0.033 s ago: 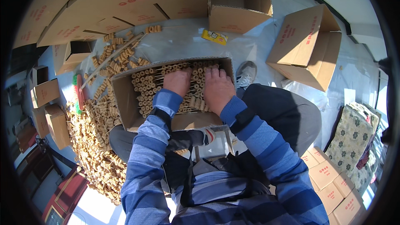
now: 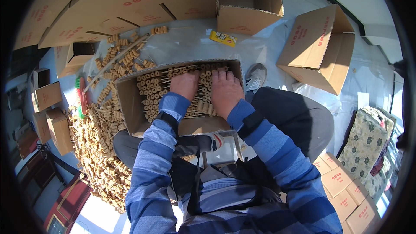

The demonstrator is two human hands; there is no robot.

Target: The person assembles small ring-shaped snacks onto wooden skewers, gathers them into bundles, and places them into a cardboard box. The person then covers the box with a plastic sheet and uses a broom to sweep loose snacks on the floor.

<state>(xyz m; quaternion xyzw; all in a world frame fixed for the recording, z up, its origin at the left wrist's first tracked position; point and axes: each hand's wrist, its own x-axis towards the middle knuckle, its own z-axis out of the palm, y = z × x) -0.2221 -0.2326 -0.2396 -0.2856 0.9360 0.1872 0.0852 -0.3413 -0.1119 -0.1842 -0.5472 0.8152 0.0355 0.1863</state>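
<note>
An open cardboard box [image 2: 130,104] stands in front of me between my legs. Packed in it are skewers of tan spiral rolls [image 2: 151,94], many with their ring-shaped ends facing up and thin sticks lying across the middle. My left hand [image 2: 185,85] is closed over the sticks in the middle of the box; its fingertips are mostly hidden, and sticks show on both sides of it. My right hand [image 2: 227,92] lies along the box's right side, fingers stretched out over the rolls there.
A large heap of loose skewers [image 2: 97,156] spreads on the left, with a pole [image 2: 115,63] and a red-green brush [image 2: 82,97] by it. Open cartons [image 2: 310,39] stand at the far right, flattened cardboard [image 2: 143,0] at the back. A yellow packet [image 2: 223,38] lies beyond the box.
</note>
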